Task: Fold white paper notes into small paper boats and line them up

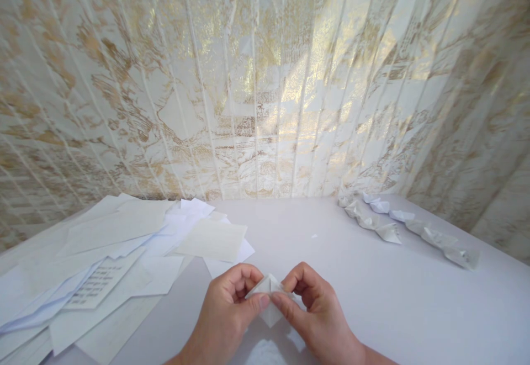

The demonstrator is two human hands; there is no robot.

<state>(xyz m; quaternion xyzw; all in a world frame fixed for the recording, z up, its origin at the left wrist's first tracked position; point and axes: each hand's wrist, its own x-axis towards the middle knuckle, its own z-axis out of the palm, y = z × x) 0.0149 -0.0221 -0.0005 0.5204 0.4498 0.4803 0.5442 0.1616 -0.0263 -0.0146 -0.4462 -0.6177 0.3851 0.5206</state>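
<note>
1. At the bottom centre of the head view, a small folded paper (pixel 270 286) is held just above a pale table (pixel 414 310). It shows as a white diamond, one corner pointing away from the person and the opposite corner back toward them.
2. Left of it, the left hand (pixel 229 304) pinches the near side between thumb and bent fingers, a narrow grip closed on the paper. Right of it, the right hand (pixel 317 310) mirrors that pinch on the other side.
3. Between the two thumb tips, which nearly meet at the diamond's middle, a crease runs straight away from the person. Neither hand is nearer; both touch the paper, which lies directly between them. (Fingers cover the side corners, so which diagonal is longer I cannot tell.)
4. Below the hands, close to the bottom edge, lies a white paper shape (pixel 267 354), cut off by the frame.
5. Across the left side spreads a loose pile of paper sheets (pixel 111 232). Far right, crumpled-looking folded pieces (pixel 368 218) lie in two slanting rows. Behind the table hangs a gold-patterned curtain (pixel 256 105).
</note>
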